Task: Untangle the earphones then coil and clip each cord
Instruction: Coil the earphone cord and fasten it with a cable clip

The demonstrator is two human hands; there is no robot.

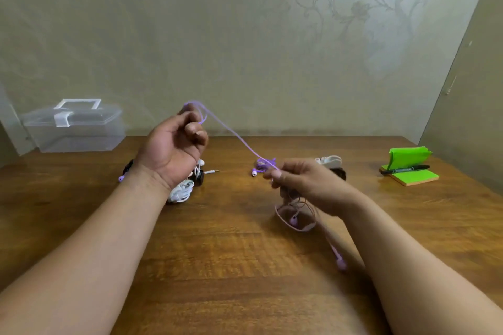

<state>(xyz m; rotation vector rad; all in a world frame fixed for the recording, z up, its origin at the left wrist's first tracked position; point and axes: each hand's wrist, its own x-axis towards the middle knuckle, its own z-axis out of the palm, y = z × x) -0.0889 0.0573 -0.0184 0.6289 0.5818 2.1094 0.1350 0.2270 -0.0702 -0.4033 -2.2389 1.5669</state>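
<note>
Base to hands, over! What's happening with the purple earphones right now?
Left hand raised, gripping purple cord. Right hand pinching it lower, loose loops hanging beneath. Cord stretched between hands, not yet coiled. White earphones beside left wrist, not in the way.

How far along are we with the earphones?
Done, apparently: a white cord lies coiled beside the left hand. In hand: the purple cord, stretched between that hand and the right hand, loops hanging below. Left: coiling and clipping it; a purple tangle waits.
</note>
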